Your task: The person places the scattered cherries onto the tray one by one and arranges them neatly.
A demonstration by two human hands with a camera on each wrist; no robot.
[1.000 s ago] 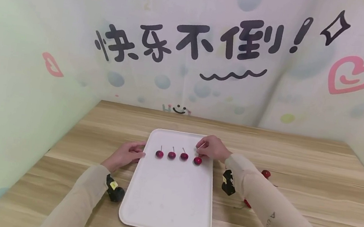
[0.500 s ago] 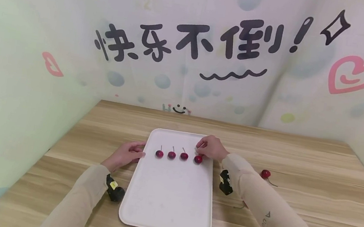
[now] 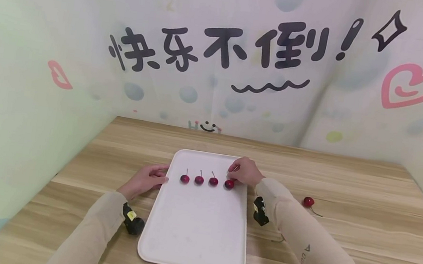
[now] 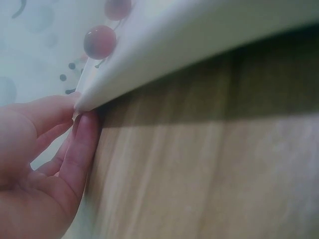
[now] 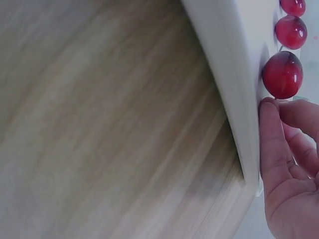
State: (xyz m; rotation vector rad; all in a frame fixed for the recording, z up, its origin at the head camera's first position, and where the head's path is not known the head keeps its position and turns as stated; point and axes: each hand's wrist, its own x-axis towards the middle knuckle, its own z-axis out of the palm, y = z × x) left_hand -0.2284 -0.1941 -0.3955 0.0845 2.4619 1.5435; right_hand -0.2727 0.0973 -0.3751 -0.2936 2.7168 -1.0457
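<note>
A row of several red cherries point(image 3: 199, 180) lies across the far part of a white tray point(image 3: 193, 236), stems mostly pointing away. My right hand point(image 3: 245, 171) is at the tray's far right, where thumb and forefinger pinch the stem end of the rightmost cherry point(image 3: 229, 184). Close up in the right wrist view, that cherry point(image 5: 282, 74) sits just past the fingertips, its stem mostly hidden by them. On the other side, my left hand point(image 3: 145, 180) holds the tray's left edge, thumb and fingers at the rim, as the left wrist view shows too.
Right of the tray, a loose cherry point(image 3: 308, 202) with its stem lies on the wooden table point(image 3: 368, 193). Another stem point(image 3: 279, 239) pokes out by the right sleeve, its fruit hidden. A printed cloth point(image 3: 217, 88) hangs behind the table.
The rightmost cherry has shifted slightly away from me, closer in line with the row. My right forearm has moved a little left and now covers the nearer loose cherry. My left hand stays put.
</note>
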